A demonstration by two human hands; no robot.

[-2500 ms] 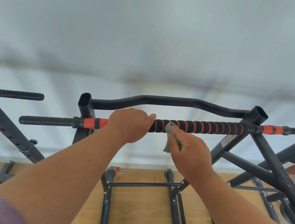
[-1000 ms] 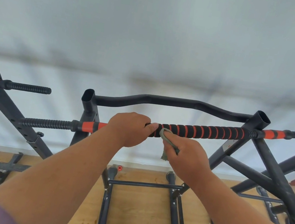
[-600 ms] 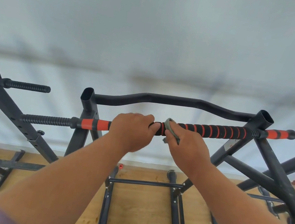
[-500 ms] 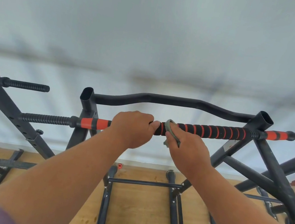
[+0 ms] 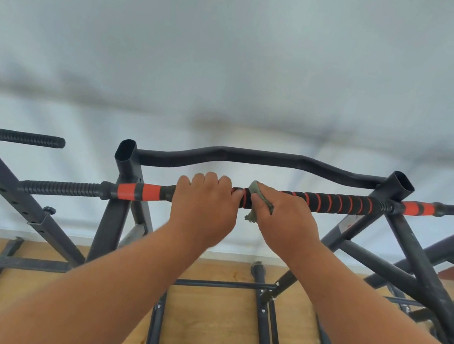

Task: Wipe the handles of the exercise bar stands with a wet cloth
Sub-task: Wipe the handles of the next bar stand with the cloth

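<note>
Your left hand is wrapped round the striped foam handle to steady it, and your right hand pinches the cloth against it right beside. Wrap the cloth fully round and twist as you slide toward the right upright.

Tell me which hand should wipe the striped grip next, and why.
Right. The right hand already pinches the cloth against the striped grip, with the uncovered stripes stretching off to its right. The left hand is wrapped around the bar, apparently steadying it, and holds no cloth.
</note>
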